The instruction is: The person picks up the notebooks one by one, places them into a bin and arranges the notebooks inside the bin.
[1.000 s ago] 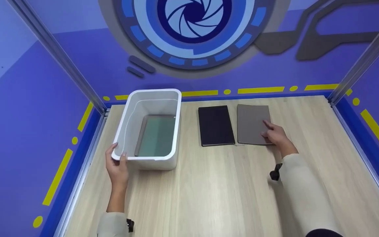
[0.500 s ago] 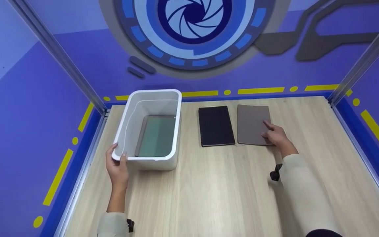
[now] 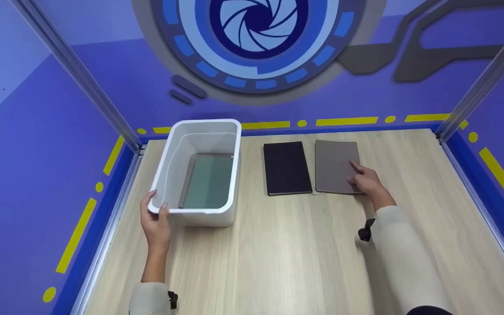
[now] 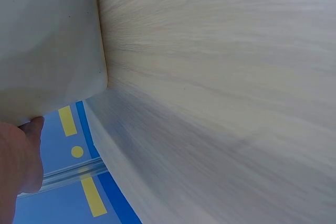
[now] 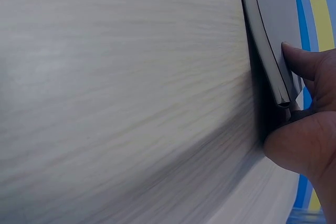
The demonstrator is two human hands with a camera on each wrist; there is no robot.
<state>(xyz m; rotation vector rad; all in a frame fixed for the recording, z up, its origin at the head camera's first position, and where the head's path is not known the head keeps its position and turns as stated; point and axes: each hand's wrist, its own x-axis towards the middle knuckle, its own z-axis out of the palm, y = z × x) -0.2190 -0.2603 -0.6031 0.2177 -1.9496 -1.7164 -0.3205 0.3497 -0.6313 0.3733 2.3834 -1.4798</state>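
A white plastic bin [image 3: 210, 218] stands on the left of the table, and my left hand [image 3: 155, 227] grips its rim at the near left corner. Inside the bin lies a flat green notebook [image 3: 210, 181], with a brownish edge showing along its left side. My right hand [image 3: 368, 181] holds the right edge of a grey-brown notebook [image 3: 335, 164], with digits on its cover. In the right wrist view, the near edge of that notebook [image 5: 270, 72] is slightly off the table, with dark shadow beneath. A black notebook [image 3: 287, 168] lies flat just left of it.
The light wooden table [image 3: 287, 253] is bounded by a blue-purple back wall [image 3: 278, 100] and side walls with metal corner posts [image 3: 484, 74]. The bin stands close to the back wall.
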